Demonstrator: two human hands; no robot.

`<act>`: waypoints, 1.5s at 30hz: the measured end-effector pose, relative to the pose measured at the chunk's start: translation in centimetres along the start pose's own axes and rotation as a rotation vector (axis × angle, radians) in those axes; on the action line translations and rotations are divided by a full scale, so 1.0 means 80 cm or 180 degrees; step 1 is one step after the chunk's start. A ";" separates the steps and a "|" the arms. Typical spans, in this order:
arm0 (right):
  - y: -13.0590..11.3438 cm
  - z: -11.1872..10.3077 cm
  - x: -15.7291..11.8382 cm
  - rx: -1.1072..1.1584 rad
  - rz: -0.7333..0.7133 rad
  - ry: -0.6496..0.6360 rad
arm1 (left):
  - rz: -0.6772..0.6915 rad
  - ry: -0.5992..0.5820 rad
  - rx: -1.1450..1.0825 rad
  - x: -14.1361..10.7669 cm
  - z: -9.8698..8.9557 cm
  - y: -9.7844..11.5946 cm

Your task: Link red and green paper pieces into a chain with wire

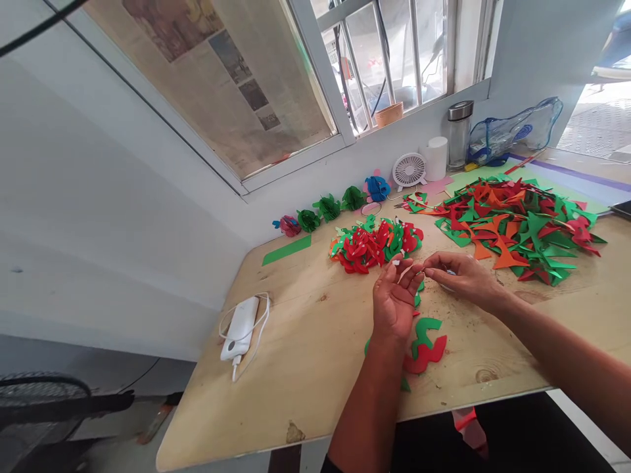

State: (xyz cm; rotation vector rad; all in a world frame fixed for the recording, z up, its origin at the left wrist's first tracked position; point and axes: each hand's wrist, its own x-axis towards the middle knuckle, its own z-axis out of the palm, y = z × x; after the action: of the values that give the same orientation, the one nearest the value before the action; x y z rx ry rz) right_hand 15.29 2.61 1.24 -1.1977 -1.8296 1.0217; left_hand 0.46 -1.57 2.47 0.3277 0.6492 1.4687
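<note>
My left hand [394, 302] is palm up over the middle of the table, fingers curled, with a small white piece [396, 262] at its fingertips. Touching its fingers from the right, my right hand [458, 276] pinches something too small to make out. Just behind both hands lies a heap of red and green paper shapes [362, 246]. Nearer the front edge, partly beside my left forearm, are a green curved cutout [424, 332] and a red one [426, 356].
A large pile of red, orange and green scraps [522, 223] covers the right side. A white power bank [240, 328] with cable lies left. Along the wall stand paper pompoms [329, 207], a small fan [409, 171], a white cylinder [436, 159] and a glass bottle [459, 138].
</note>
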 end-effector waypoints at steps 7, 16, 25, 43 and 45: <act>-0.003 0.000 -0.001 -0.0070 0.0066 0.0040 | 0.0005 0.0047 0.0154 0.001 -0.001 -0.001; -0.006 0.000 -0.002 0.0218 0.0090 -0.0006 | 0.0123 -0.0023 0.0298 -0.002 0.001 -0.002; -0.016 0.000 -0.004 0.0784 0.0322 -0.0166 | 0.0117 -0.0080 0.0233 -0.003 0.002 0.000; -0.018 0.003 -0.004 0.0917 0.0387 -0.0194 | 0.0123 0.0008 0.0366 -0.001 0.001 0.001; -0.019 0.002 -0.005 0.0879 0.0401 -0.0198 | 0.0121 -0.0011 0.0334 -0.002 0.001 0.001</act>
State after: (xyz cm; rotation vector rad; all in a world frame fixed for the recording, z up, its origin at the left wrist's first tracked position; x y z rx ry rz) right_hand 14.68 1.83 2.42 -1.1331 -1.6107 1.3476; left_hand 0.47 -1.67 2.62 0.4258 0.7220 1.4729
